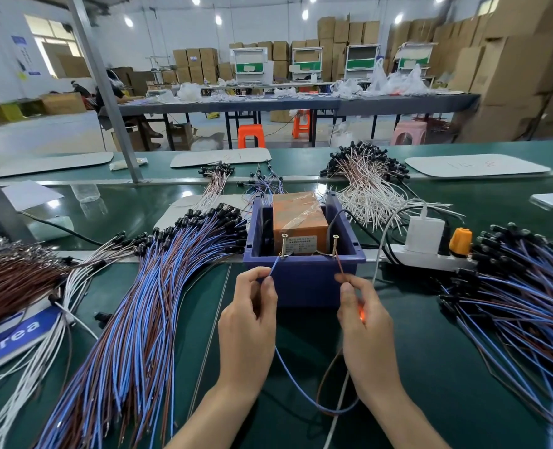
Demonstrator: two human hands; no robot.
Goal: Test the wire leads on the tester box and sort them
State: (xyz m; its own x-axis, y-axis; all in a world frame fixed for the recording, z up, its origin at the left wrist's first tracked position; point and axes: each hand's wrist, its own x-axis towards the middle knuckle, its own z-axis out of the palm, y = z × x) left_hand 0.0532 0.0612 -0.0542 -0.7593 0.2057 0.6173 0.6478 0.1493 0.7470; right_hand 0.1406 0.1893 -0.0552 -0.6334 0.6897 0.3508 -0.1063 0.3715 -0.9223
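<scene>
Head: wire lead ends between fingers

Green bench, blue tester bin at centre. Fanned blue-and-brown leads lie left of it, a second bundle right, white-and-brown leads heaped behind. White power strip just right of the bin; blue sign far left.

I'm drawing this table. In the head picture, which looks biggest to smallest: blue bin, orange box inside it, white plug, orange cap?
1. blue bin
2. orange box
3. white plug
4. orange cap
The bin holds the box, so that order is sure.
</scene>
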